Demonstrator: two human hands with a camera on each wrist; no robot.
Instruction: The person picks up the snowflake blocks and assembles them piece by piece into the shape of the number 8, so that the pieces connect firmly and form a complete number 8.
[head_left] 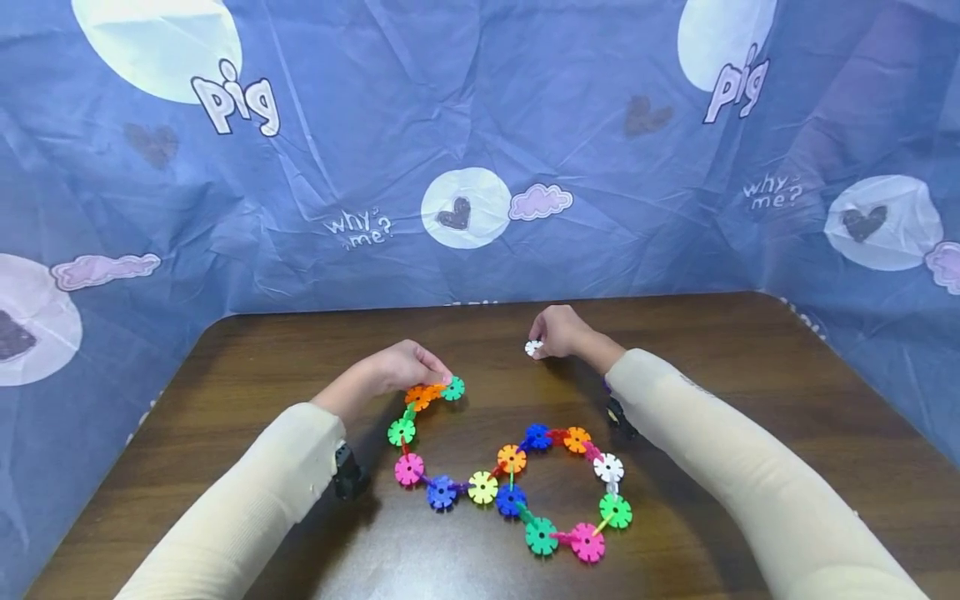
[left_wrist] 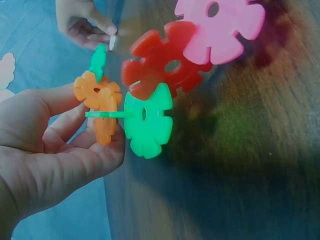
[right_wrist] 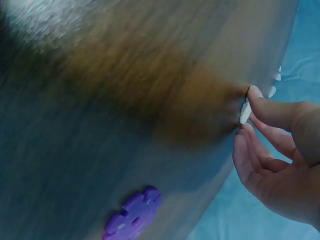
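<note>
My left hand (head_left: 405, 367) grips the far-left end of a chain of notched plastic snowflake discs, its fingers at the orange discs (left_wrist: 97, 90). A teal disc (head_left: 453, 388) forms the tip of that end. From there the chain curves through a green disc (head_left: 402, 432), a pink disc (head_left: 409, 469) and a blue disc (head_left: 442, 492) to a closed loop on the right, which includes a white disc (head_left: 608, 468). Farther back, my right hand (head_left: 561, 331) pinches a single white disc (right_wrist: 245, 111) between thumb and fingers, apart from the chain.
A loose purple disc (right_wrist: 134, 215) lies on the brown wooden table (head_left: 300, 533) near my right wrist, mostly hidden in the head view. Behind the table hangs a blue printed cloth (head_left: 300, 183). Both wrists wear small black devices, such as the left one (head_left: 348, 473).
</note>
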